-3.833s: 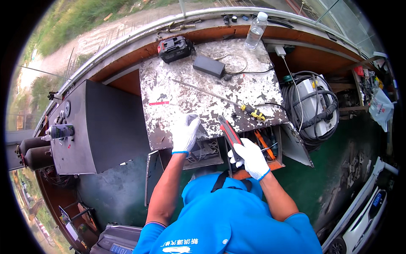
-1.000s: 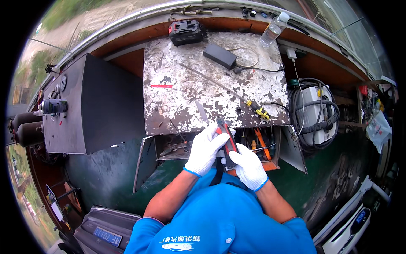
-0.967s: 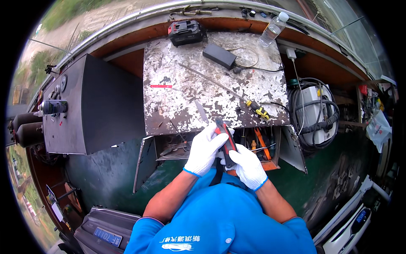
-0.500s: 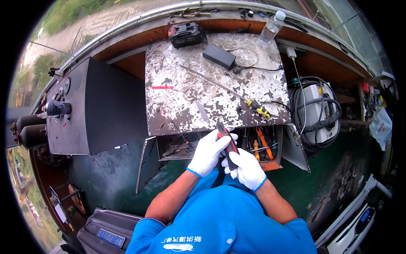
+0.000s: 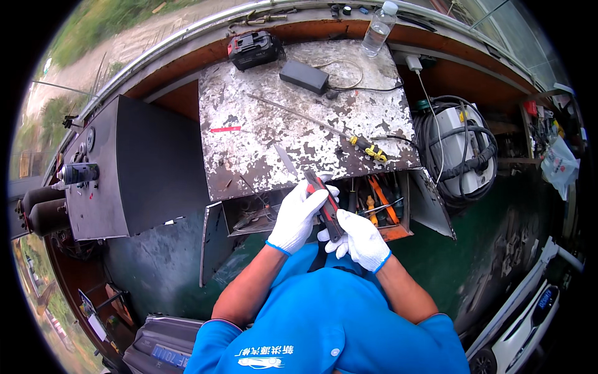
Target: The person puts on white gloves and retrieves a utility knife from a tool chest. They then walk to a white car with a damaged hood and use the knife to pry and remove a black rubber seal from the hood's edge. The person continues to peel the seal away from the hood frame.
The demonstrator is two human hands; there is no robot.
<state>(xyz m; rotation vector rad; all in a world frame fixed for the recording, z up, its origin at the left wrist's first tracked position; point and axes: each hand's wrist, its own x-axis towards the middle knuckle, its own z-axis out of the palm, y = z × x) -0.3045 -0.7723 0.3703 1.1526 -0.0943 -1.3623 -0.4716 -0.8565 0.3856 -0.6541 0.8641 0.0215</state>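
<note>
On knife point(image 5: 330, 218) now, left hand point(image 5: 295, 218) too

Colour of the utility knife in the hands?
The utility knife is black and red, best seen in the head view.

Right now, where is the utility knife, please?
The utility knife is just right of the head view's middle, in the left hand, the right hand at its lower end, near the worktop's front edge.
</note>
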